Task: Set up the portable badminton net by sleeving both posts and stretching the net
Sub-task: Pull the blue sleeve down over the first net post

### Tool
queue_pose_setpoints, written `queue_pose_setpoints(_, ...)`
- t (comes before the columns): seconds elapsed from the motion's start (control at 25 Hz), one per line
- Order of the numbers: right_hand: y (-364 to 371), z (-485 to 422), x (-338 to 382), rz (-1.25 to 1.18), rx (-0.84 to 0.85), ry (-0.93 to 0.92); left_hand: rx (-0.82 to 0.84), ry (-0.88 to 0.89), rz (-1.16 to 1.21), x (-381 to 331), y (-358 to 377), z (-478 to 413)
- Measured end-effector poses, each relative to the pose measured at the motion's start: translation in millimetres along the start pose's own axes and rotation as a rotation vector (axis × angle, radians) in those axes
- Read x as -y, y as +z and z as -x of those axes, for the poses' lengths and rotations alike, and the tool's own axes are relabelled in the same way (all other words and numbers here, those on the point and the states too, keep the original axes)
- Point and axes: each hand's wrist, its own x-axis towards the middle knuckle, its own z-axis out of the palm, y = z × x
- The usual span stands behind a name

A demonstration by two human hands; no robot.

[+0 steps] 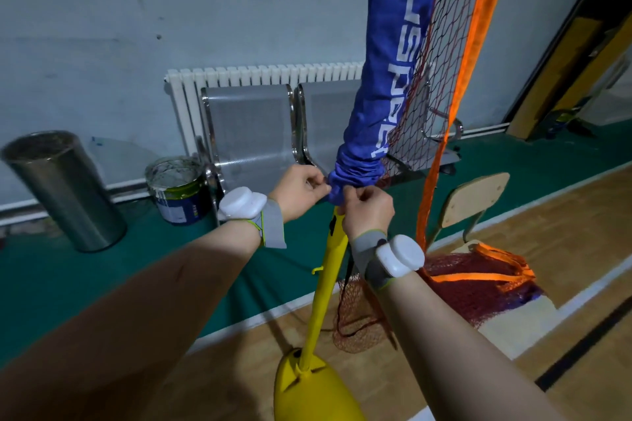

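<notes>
A yellow post rises from its yellow base on the wooden floor. A blue net sleeve with white lettering covers the post's upper part, bunched at its lower end. My left hand pinches the sleeve's lower hem from the left. My right hand pinches the same hem from the right, just above the bare yellow post. Dark red netting with an orange edge band hangs from the sleeve. More of the net lies heaped on the floor.
A steel bin and a paint can stand at the left by the wall. Metal bench seats and a white radiator are behind the post. A wooden chair stands at the right.
</notes>
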Motion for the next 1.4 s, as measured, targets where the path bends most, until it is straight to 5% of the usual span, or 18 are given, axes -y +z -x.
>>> queue_pose_setpoints(0.44, -10.2, -0.1, -21.3, 0.055, 0.098, -0.036, 0.038, -0.087, -0.18, 22.7, 23.7, -7.8)
queue_pose_setpoints(0.72, -18.5, 2.4, -9.1, -0.014, -0.038, -0.13, -0.084, 0.018, 0.133, 7.8, 10.5, -3.3)
queue_pose_setpoints(1.4, -11.8, 2.8, -41.2, 0.135, 0.148, -0.007, 0.083, -0.072, -0.239, 36.9, 26.3, -10.1)
